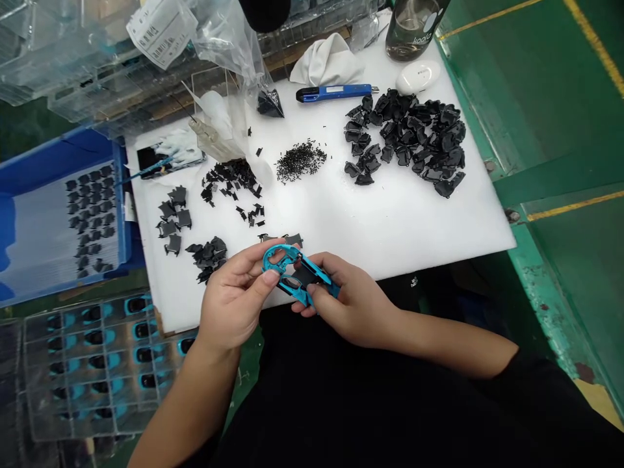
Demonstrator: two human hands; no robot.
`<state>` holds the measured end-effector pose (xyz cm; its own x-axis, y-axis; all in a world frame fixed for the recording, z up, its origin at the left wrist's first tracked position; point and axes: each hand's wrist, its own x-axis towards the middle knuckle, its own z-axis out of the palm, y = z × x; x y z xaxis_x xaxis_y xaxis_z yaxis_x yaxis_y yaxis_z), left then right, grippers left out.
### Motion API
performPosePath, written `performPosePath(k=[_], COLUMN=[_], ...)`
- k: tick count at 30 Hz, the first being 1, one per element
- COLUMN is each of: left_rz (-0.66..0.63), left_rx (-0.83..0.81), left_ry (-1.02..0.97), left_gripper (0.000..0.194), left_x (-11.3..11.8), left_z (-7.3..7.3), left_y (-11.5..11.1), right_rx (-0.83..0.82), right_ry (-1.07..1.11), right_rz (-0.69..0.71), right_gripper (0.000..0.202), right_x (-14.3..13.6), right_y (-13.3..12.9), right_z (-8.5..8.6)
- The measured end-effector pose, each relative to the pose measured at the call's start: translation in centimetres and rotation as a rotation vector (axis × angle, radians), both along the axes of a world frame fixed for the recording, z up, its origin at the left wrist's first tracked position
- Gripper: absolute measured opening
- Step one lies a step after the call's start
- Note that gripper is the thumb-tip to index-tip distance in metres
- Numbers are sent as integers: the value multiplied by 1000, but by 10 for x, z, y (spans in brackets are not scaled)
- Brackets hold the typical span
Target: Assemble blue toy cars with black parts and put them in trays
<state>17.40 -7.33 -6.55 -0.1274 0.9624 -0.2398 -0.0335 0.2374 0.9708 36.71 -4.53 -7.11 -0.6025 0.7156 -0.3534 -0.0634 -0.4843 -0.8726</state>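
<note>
Both hands hold a blue toy car body shell with a dark part set in its middle, near the front edge of the white work board. My left hand pinches the rounded end of the shell between thumb and fingers. Around the other end my right hand is closed, its thumb pressing on the dark part. Just behind the shell lie a few flat black pieces, partly hidden by the hands. A small heap of black plastic parts lies to the left of my left hand.
On the white board are tiny black pins, small black clips, a large black-part pile, a blue utility knife and a bottle. A blue bin and compartment trays stand at left.
</note>
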Motion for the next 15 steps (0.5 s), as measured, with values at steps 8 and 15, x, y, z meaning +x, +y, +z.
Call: performPosePath(k=[8,15], left_rz=[6,-23], left_rx=[20,64], left_ry=[16,-16], left_gripper=[38,37], left_x=[2,4], left_z=[2,6], left_y=[-3,-5], right_rx=[33,43], right_ry=[-61,-84], right_rz=[25,16], right_gripper=[15,12], right_x=[1,-1], right_y=[4,5], right_z=[6,9])
